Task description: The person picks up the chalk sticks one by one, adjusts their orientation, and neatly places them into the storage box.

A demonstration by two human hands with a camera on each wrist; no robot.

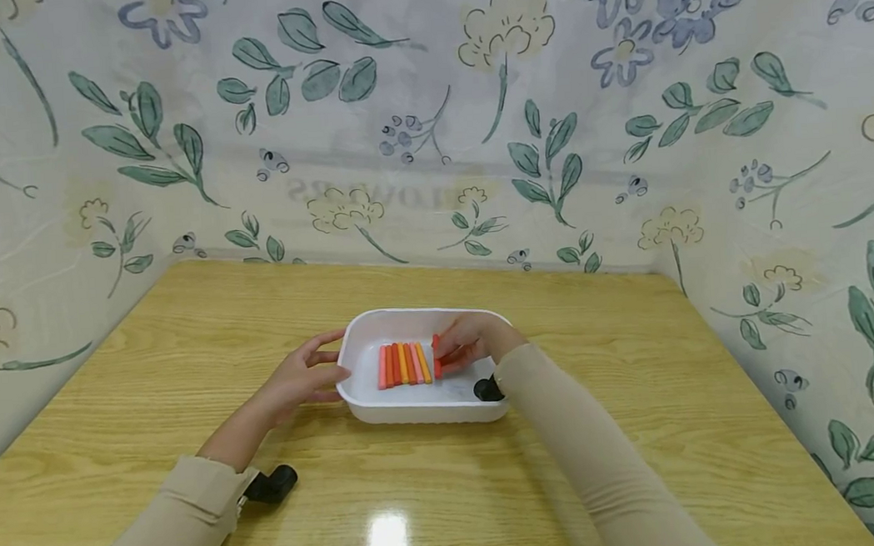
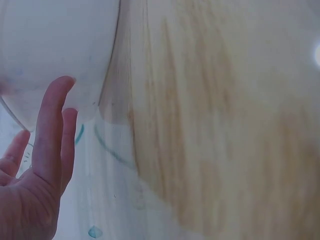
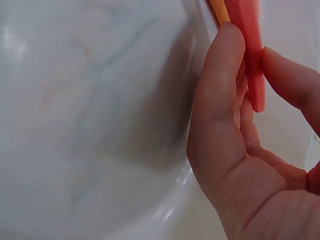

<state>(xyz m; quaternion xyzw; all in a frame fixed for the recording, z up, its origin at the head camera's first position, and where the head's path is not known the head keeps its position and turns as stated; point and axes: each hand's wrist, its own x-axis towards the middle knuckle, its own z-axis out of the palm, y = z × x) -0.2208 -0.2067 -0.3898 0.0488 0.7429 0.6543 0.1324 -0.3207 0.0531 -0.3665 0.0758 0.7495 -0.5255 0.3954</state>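
Observation:
A white plastic tub [image 1: 430,413] stands on the table, with a row of several pink, red and orange crayons [image 1: 402,364] side by side on its floor. My right hand [image 1: 471,338] reaches inside, to the right of the row. Between thumb and fingertips it pinches a red crayon [image 3: 250,45], which stands lengthwise like the others, slightly apart from them in the head view. At the tub's left end is my left hand [image 1: 304,377], its thumb over the rim and its straight, spread fingers along the outer wall [image 2: 55,40].
The wood-grain table [image 1: 420,491] spreads around the tub. A floral-patterned sheet [image 1: 431,181] hangs behind it and along both sides. Each wrist carries a black camera; the left one [image 1: 272,485] hangs over the table, while the right one [image 1: 487,389] overlaps the tub's front right corner.

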